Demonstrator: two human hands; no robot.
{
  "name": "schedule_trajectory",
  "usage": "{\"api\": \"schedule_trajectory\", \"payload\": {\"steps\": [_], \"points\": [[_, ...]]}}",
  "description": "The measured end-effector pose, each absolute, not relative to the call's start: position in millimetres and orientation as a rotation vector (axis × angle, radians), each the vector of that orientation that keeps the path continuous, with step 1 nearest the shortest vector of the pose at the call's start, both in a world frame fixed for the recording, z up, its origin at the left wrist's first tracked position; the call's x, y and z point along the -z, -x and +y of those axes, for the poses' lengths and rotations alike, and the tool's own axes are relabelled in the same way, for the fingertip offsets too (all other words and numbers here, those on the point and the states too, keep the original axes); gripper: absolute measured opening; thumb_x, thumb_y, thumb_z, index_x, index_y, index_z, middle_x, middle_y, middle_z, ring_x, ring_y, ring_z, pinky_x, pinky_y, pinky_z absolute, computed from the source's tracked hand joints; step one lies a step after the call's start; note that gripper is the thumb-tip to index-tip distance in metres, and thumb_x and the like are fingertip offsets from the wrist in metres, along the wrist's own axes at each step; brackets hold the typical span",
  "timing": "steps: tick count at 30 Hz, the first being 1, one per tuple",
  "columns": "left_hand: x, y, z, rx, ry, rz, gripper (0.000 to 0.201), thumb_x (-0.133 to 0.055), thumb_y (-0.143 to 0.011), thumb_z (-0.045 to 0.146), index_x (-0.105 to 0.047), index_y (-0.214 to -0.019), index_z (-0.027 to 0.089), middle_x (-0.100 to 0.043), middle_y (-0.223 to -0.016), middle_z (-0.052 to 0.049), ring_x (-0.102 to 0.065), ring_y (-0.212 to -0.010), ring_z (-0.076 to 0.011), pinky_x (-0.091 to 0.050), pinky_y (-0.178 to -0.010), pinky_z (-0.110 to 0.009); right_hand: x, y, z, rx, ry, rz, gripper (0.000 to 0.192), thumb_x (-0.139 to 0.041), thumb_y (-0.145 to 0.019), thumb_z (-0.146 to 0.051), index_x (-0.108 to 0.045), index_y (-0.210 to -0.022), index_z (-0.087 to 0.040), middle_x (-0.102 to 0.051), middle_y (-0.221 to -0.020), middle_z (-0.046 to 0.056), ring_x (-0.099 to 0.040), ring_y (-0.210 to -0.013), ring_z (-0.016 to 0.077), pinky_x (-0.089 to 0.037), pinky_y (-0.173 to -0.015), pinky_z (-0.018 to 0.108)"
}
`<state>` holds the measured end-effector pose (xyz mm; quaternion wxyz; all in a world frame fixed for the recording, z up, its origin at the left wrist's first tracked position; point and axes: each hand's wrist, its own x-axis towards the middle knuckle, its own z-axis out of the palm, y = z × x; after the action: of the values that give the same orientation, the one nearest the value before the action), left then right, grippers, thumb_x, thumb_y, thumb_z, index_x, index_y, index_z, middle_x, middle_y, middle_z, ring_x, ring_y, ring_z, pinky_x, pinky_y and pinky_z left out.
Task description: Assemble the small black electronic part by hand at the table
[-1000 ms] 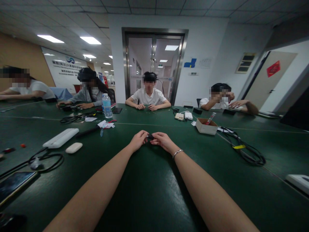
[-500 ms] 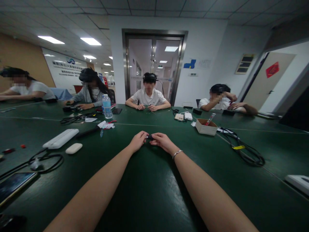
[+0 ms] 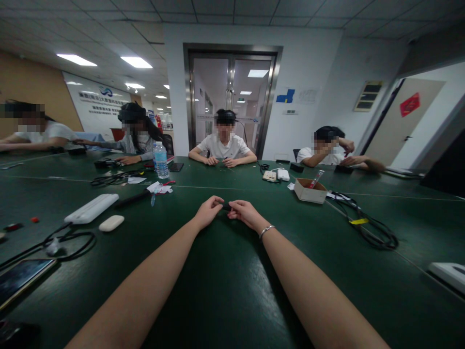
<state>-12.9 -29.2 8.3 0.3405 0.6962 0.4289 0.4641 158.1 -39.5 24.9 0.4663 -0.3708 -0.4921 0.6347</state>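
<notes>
Both forearms are reaching straight out over the green table (image 3: 225, 291), and the hands are meeting near its middle. The left hand (image 3: 208, 212) is curling its fingers inward, fingertips pinching one end of a small black object (image 3: 227, 207). The right hand (image 3: 246, 213) is gripping the other end of it, fingers bent, a thin silver bracelet (image 3: 267, 230) sitting on that wrist. The object is lying between the two sets of fingertips, low over the tabletop; whether it is touching the table cannot be told, and it is too small to make out what it is.

To the left, well apart from the hands, a long white case (image 3: 91, 208) is lying next to a small white oval piece (image 3: 111, 222), with a looped black cable (image 3: 69, 240) nearer the table edge and a dark phone (image 3: 22, 276) beside that. A water bottle (image 3: 160, 160) is standing upright farther back. To the right, an open cardboard box (image 3: 310, 190) is holding a red-tipped tool, and a coiled black cable with a yellow tag (image 3: 366, 228) is lying beyond it.

Four other people are sitting along the far side of the table, their hands resting on or near it, well away from the wearer's own hands. A glass double door (image 3: 232, 97) is standing behind the middle person.
</notes>
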Motion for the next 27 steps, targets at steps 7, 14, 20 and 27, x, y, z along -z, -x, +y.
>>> {"api": "schedule_trajectory", "payload": {"steps": [7, 14, 20, 27], "points": [[-11.9, 14.8, -31.6, -1.245, -1.823, 1.036, 0.021, -0.063, -0.069, 0.03, -0.06, -0.083, 0.015, -0.064, -0.079, -0.004, -0.06, -0.07, -0.015, -0.046, -0.067, -0.027, -23.8, -156.5, -36.9, -1.49, 1.038, -1.263, 0.023, -0.049, -0.09, -0.022, -0.05, -0.07, -0.011, -0.055, -0.048, 0.003, -0.054, -0.037, 0.0106, -0.046, -0.036, 0.018], [-14.2, 13.0, -34.0, -1.232, -1.773, 1.01, 0.022, -0.066, -0.066, 0.028, -0.058, -0.082, 0.015, -0.063, -0.087, -0.005, -0.061, -0.079, -0.0166, -0.048, -0.069, -0.028, -22.9, -156.7, -35.6, -1.448, 1.071, -1.306, 0.024, -0.05, -0.089, -0.025, -0.05, -0.069, -0.012, -0.055, -0.047, 0.002, -0.053, -0.037, 0.0098, -0.045, -0.035, 0.016], [-13.9, 9.5, -34.9, -1.135, -1.622, 1.056, 0.029, -0.053, -0.078, 0.039, -0.052, -0.094, 0.016, -0.058, -0.075, -0.003, -0.058, -0.058, -0.0112, -0.042, -0.048, -0.019, -22.2, -156.6, -35.9, -1.469, 1.031, -1.324, 0.02, -0.053, -0.088, -0.025, -0.053, -0.074, -0.011, -0.056, -0.05, 0.002, -0.055, -0.04, 0.0102, -0.047, -0.038, 0.017], [-15.6, 10.0, -35.9, -1.186, -1.697, 1.043, 0.024, -0.061, -0.071, 0.027, -0.056, -0.09, 0.015, -0.056, -0.077, -0.003, -0.054, -0.067, -0.0117, -0.044, -0.05, -0.019, -24.3, -156.8, -37.0, -1.486, 1.028, -1.296, 0.019, -0.05, -0.089, -0.023, -0.052, -0.075, -0.011, -0.057, -0.051, 0.003, -0.056, -0.04, 0.0102, -0.048, -0.039, 0.017]]}}
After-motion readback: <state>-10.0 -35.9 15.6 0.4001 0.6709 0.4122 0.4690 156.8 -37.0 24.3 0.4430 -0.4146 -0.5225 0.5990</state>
